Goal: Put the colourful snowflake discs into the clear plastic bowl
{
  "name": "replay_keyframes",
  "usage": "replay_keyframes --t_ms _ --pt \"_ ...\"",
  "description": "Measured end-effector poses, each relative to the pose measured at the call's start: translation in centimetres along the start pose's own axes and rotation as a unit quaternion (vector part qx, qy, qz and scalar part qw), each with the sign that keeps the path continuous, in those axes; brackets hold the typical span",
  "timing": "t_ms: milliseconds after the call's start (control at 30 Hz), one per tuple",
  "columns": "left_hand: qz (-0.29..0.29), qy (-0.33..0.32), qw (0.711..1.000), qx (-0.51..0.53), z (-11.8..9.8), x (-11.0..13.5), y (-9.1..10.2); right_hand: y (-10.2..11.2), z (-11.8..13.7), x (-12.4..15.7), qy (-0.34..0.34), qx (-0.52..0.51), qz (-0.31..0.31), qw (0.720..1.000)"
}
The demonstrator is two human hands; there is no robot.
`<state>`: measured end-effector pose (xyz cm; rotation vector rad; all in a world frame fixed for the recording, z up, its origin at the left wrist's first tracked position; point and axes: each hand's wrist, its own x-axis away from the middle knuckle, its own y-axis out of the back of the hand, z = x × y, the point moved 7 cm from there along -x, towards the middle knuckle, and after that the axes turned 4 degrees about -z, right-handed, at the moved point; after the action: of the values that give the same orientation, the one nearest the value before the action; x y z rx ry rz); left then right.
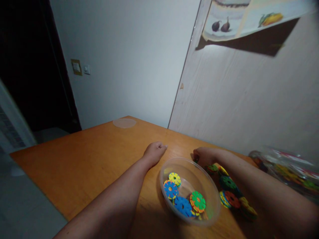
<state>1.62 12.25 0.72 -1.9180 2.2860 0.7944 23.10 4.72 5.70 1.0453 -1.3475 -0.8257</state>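
My left hand (155, 152) rests on the orange wooden table (82, 156) just beyond the bowl, its fingers curled under. My right hand (202, 156) lies on the table past the bowl's far right rim, fingers bent down over something small and dark that I cannot name. A clear plastic bowl (214, 192) stands between my forearms and holds several coloured toothed discs (183, 199) in yellow, blue, green and orange. More such discs (230, 192) lie loose on the table under my right forearm.
A clear plastic bag (289, 169) with more coloured pieces lies at the table's right. A round transparent lid (124, 123) sits at the far corner. Walls stand close behind the table; a dark doorway opens at the left.
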Motion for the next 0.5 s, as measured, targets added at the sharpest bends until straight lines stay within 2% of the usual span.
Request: replay_keyframes --t_ms 133,233,367,500 --pt "0.002 0.002 1.0 0.003 0.0 0.0 -0.1 -0.1 -0.2 -0.1 -0.003 -0.022 0.011 1.0" --pt "0.005 -0.001 1.0 0.002 0.0 0.0 -0.1 0.0 -0.5 -0.2 -0.015 -0.038 -0.008 0.999" --pt "0.01 0.002 1.0 0.008 0.1 0.1 -0.2 0.6 -1.0 -0.2 -0.022 -0.077 -0.055 0.995" --pt "0.012 0.005 1.0 0.015 0.3 0.0 -0.4 3.0 -0.9 0.8 -0.01 -0.143 -0.131 0.981"
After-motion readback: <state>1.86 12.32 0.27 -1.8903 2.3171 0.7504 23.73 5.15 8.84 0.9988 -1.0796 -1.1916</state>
